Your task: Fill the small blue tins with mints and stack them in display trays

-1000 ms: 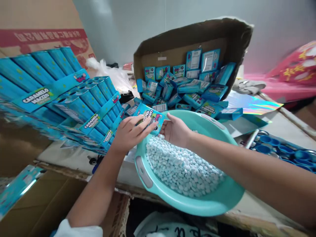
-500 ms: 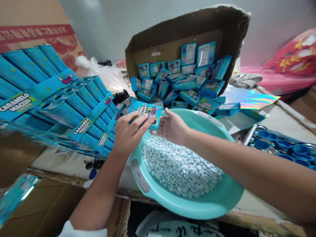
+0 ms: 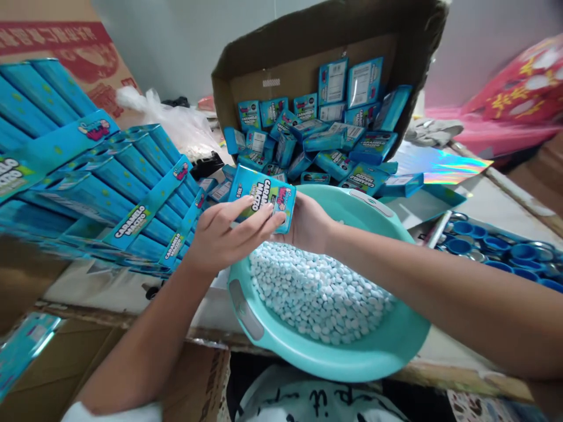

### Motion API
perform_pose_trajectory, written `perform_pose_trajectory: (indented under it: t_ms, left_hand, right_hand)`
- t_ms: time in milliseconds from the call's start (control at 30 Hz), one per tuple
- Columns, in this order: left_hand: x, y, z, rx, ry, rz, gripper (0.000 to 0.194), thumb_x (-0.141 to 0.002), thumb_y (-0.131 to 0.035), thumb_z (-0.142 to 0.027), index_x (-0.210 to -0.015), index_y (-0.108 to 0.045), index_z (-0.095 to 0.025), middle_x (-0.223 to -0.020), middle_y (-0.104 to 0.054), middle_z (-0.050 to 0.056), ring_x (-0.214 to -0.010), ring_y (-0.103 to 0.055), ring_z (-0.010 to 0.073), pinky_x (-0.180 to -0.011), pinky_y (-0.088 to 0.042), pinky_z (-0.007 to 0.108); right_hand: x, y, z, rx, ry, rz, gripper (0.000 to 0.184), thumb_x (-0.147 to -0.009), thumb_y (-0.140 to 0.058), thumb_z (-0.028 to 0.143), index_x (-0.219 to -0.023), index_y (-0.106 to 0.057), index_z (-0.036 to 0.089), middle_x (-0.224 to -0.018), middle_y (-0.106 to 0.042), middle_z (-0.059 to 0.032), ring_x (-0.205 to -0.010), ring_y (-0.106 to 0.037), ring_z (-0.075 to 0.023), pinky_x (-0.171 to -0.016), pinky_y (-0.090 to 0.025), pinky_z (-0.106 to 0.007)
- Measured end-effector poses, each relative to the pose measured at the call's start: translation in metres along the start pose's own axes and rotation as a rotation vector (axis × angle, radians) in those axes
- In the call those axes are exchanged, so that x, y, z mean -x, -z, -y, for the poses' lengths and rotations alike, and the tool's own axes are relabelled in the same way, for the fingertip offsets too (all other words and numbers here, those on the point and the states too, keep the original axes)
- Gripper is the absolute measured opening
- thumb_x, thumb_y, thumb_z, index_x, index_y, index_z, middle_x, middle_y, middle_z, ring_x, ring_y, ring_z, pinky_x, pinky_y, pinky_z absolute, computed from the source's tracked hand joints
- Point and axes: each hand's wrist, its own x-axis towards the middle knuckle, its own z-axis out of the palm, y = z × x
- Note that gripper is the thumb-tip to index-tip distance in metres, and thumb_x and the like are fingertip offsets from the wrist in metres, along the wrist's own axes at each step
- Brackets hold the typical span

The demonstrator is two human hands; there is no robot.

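One blue box [image 3: 264, 192], lettered white, sits clasped in left grip [image 3: 226, 234], right grip [image 3: 311, 223] unclear.

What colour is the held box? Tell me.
Mostly blue, with white lettering on a green patch; the box shows best in the head view.

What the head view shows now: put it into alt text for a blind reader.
A left hand holds a blue box over the edge of a teal basin of pale tablets, the right hand at the box's end. Behind the basin, similar boxes lie in a cardboard carton; stacked blue packs rise at left, blue round parts at right.
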Motion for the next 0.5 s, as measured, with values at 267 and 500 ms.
perform_pose_trajectory:
  t_ms: [267, 500]
  left_hand:
    - [0.001, -0.005, 0.012, 0.256, 0.095, 0.161, 0.05, -0.092, -0.067, -0.02, -0.136, -0.058, -0.041, -0.117, -0.073, -0.002, -0.114, -0.065, 0.0218, -0.093, -0.046, 0.037]
    - [0.016, -0.015, 0.008, 0.282, 0.267, 0.215, 0.05, -0.094, -0.064, -0.023, -0.138, -0.056, -0.045, -0.123, -0.07, 0.0, -0.121, -0.06, 0.0245, -0.103, -0.043, 0.043]
  right_hand:
    - [-0.001, 0.002, 0.002, 0.02, -0.017, -0.019, 0.051, -0.104, -0.024, 0.054, -0.106, -0.063, 0.021, -0.078, -0.065, -0.0026, -0.068, -0.062, -0.0184, -0.078, -0.059, -0.042]
    - [-0.003, 0.005, 0.002, 0.088, -0.024, -0.112, 0.058, -0.103, -0.018, 0.058, -0.09, -0.06, 0.02, -0.07, -0.059, -0.0042, -0.074, -0.064, -0.0224, -0.077, -0.057, -0.042]
